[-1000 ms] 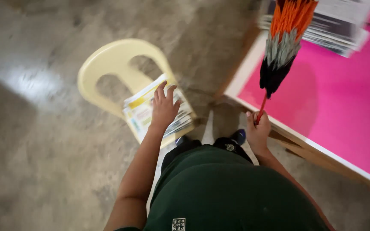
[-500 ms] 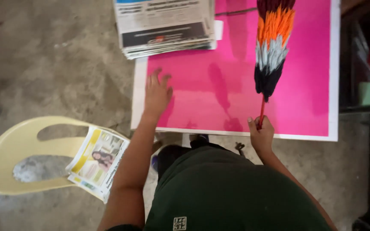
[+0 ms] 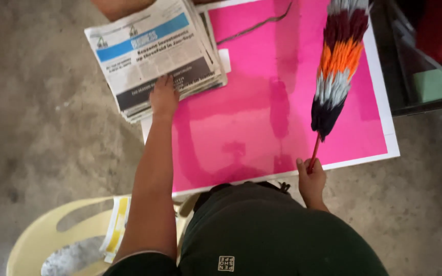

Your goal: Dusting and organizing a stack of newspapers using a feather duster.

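While the left arm stretches forward, each hand has its own thing on or over the pink table.

Left hand: the left hand (image 3: 164,96) lies palm down, fingers spread, on the near edge of the stack of newspapers (image 3: 154,53); it presses flat on the top sheet and I see no fingers curled under it, so it is a resting touch, not a closed grasp.
Newspapers: the stack sits at the far left corner of the pink table top (image 3: 241,133), overhanging its left edge, probably why the hand steadies it there.
Right hand: the right hand (image 3: 311,179) is closed around the thin red stick of the feather duster (image 3: 336,66), at its lower end by the table's near edge.
Duster: held nearly upright, its striped head stands over the table's right part, the low grip giving it reach.
Nearby: a pale yellow plastic chair (image 3: 42,240) with more papers (image 3: 116,225) stands at the lower left on the concrete floor (image 3: 42,133).
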